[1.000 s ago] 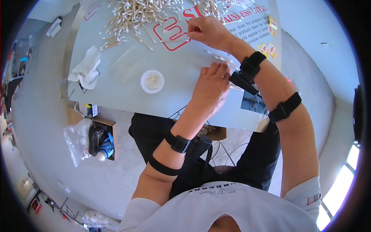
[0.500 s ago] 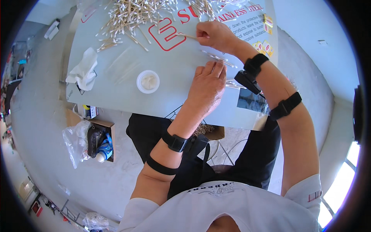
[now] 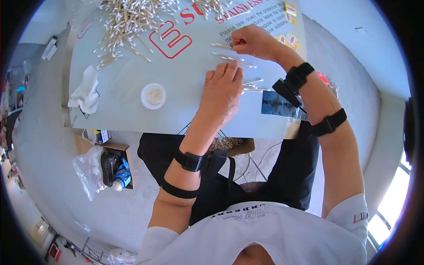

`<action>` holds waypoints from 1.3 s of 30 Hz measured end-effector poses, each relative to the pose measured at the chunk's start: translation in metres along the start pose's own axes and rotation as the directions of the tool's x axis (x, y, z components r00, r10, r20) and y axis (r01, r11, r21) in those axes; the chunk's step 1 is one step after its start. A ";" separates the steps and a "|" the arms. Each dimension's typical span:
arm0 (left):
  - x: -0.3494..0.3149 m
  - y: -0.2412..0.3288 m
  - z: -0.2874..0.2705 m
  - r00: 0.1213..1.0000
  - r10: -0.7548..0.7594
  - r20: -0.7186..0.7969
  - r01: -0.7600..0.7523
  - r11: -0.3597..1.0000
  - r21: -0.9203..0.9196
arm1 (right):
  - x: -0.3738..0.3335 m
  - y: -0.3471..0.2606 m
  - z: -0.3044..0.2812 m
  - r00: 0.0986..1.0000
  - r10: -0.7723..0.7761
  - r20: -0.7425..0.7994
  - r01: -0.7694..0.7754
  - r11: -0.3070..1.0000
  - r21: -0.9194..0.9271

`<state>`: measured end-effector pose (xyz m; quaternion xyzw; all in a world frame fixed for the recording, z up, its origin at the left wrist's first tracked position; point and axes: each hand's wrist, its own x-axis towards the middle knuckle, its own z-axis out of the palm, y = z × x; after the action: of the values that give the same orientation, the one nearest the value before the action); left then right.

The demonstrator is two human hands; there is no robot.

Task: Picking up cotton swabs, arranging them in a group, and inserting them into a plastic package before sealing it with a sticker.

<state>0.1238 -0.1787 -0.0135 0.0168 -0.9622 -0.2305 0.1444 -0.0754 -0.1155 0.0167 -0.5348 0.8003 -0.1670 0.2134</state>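
Observation:
My right hand (image 3: 254,43) is closed in a pinch on a cotton swab (image 3: 219,45), whose white tip points left over the table (image 3: 119,117). My left hand (image 3: 222,90) rests palm down nearer to me, its fingers stretched out side by side; its thumb is hidden. Just beyond its fingertips, several loose swabs (image 3: 238,61) lie roughly side by side, and the fingertips seem to touch the nearest ones. More swabs (image 3: 253,86) stick out on the right side of this hand; their other ends are hidden under it.
A big swab heap (image 3: 137,20) covers the far left. Nearer stand a small round white tub (image 3: 153,96) with pale contents and a crumpled white tissue (image 3: 86,92). Small yellow packets (image 3: 287,40) lie at right, beyond a dark sheet (image 3: 276,104). A box (image 3: 129,165) stands below the table.
My right hand has carried its swab to the right and a little nearer, toward the lying swabs. The left hand stays nearly in place on the table. The whole view has shifted slightly.

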 end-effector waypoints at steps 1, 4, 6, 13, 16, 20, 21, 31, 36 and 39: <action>0.001 0.000 -0.001 1.000 0.000 0.002 0.000 1.000 -0.005 | -0.009 0.005 0.000 1.000 0.012 -0.003 -0.012 1.000 0.003; 0.002 0.001 -0.003 1.000 -0.008 0.009 0.008 1.000 -0.015 | -0.034 0.013 0.002 0.998 0.068 0.010 -0.068 0.985 0.161; 0.003 0.001 -0.006 1.000 -0.006 0.018 0.006 0.999 -0.034 | -0.047 0.018 0.002 0.999 0.040 0.025 -0.045 0.978 0.206; 0.002 0.000 -0.011 0.999 -0.032 0.032 0.037 0.988 -0.148 | -0.094 0.009 0.021 0.925 0.201 -0.321 -0.087 0.937 0.337; 0.002 -0.002 -0.011 0.999 -0.037 -0.016 0.034 0.983 -0.180 | -0.126 -0.006 0.026 0.866 0.414 -0.279 -0.298 0.877 0.378; -0.001 -0.004 -0.017 0.987 -0.161 0.010 0.158 0.951 -0.266 | -0.154 -0.027 0.042 0.758 0.578 -0.303 -0.411 0.783 0.466; 0.000 -0.005 -0.018 0.985 -0.170 0.001 0.164 0.947 -0.276 | -0.158 -0.029 0.047 0.745 0.570 -0.346 -0.387 0.792 0.472; 0.003 -0.008 -0.011 0.988 -0.121 -0.097 0.098 0.971 -0.218 | -0.153 -0.053 0.070 0.765 0.492 -0.414 -0.289 0.838 0.462; 0.003 -0.009 -0.009 0.988 -0.119 -0.095 0.100 0.977 -0.187 | -0.150 -0.059 0.069 0.751 0.540 -0.380 -0.350 0.814 0.464; 0.004 -0.009 -0.009 0.989 -0.113 -0.092 0.096 0.980 -0.173 | -0.149 -0.059 0.074 0.759 0.503 -0.413 -0.335 0.846 0.414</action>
<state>0.1224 -0.1908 -0.0082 0.0669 -0.9285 -0.3169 0.1816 0.0591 -0.0024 0.0069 -0.2350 0.8903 -0.3741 0.1102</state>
